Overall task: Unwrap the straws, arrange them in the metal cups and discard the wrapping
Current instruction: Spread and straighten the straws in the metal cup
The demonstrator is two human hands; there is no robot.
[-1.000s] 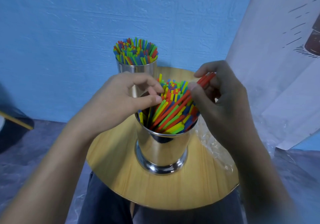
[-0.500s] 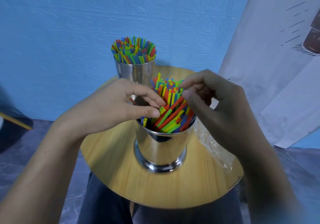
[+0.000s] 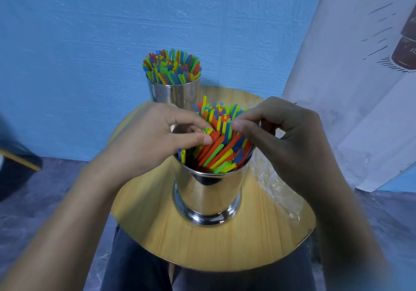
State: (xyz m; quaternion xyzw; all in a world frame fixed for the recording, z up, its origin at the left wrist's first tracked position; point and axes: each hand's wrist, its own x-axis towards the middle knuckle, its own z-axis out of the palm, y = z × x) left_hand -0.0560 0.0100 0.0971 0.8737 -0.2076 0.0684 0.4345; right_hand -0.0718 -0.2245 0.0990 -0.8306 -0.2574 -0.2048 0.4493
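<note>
A shiny metal cup [image 3: 208,195] stands in the middle of the round wooden table [image 3: 258,241], packed with red, green, yellow and blue straws [image 3: 219,153]; some lean at a slant. My left hand [image 3: 148,142] pinches the tops of a few straws at the cup's left rim. My right hand [image 3: 286,137] hovers over the right side, thumb and curled fingers touching the straw tops. A second metal cup [image 3: 177,93] full of upright straws [image 3: 172,66] stands behind. Clear plastic wrapping [image 3: 276,189] lies on the table to the right.
A blue wall rises close behind the table. A white printed sheet [image 3: 351,92] hangs at the right. A dark object with a yellow edge [image 3: 18,162] sits at the far left on the grey floor. My dark trousers [image 3: 135,268] show below the table's front edge.
My right hand came down from holding red straws raised above the cup; those straws are now in among the others. My left hand stayed at the cup's left rim.
</note>
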